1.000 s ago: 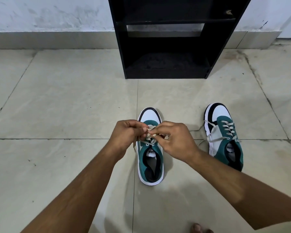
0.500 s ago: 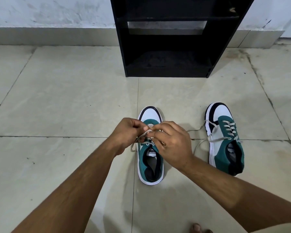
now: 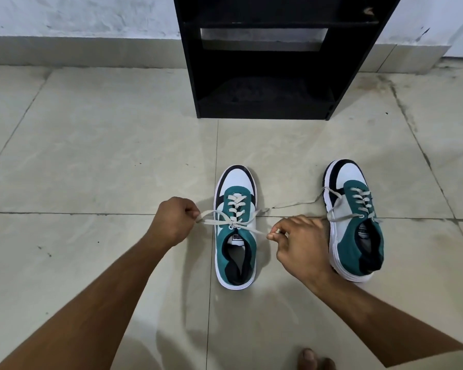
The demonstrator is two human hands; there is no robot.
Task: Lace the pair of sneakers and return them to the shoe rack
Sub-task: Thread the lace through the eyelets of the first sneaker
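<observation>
Two teal, white and black sneakers stand on the tiled floor, toes pointing at the black shoe rack [image 3: 262, 108]. The left sneaker [image 3: 235, 260] has its cream lace [image 3: 234, 206] crossed up the eyelets and knotted at the top. My left hand [image 3: 175, 221] grips a loop of that lace, stretched out to the left. My right hand [image 3: 298, 241] pinches the other lace strand, pulled out to the right. The right sneaker [image 3: 354, 222] is laced, with loose lace ends trailing left over the floor, and my right hand hides part of its side.
The shoe rack stands against the white wall [image 3: 78, 14], with its lower shelf open at floor level. Beige floor tiles [image 3: 91, 156] spread to both sides. Toes of a bare foot [image 3: 314, 360] show at the bottom edge.
My hands were close together over the left sneaker's tongue, working the lace. They have since pulled apart sideways, drawing the lace strands taut out from the knot.
</observation>
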